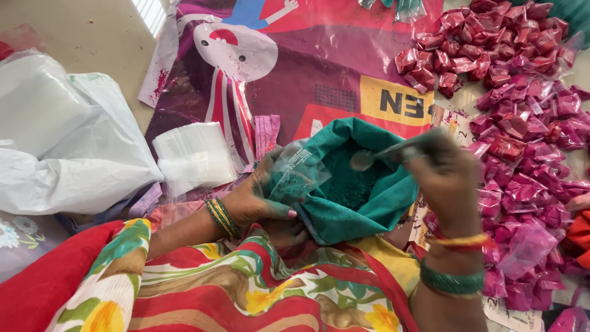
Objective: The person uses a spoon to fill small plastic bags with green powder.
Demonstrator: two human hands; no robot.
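Lap cloth: red, green and yellow flowered fabric (246,295) lies closest to me, across the bottom of the view, over my knees.
Left hand: my left hand (261,200) is closed around a small clear plastic pouch (295,169); the fingers are stained green and pinch the pouch at its lower part, holding it against the left edge of the bag.
Right hand: my right hand (448,178) is closed on the handle of a metal spoon (384,155); the bowl of the spoon points to the left, above the bag opening and just beside the pouch mouth. It is blurred, so I cannot tell if powder is in it.
Green bag: a teal cloth bag (369,209) stands open between my hands, with green powder (350,181) inside.
Bangles: green ones are on my left wrist, green and red-yellow ones on the right wrist.
Right side: many small packets of pink powder (522,141) lie in a heap on the floor.
Left side: a stack of empty clear pouches (190,154) lies near a big white plastic bag (67,147).
Under everything: a printed purple and red sheet (319,67) is spread.
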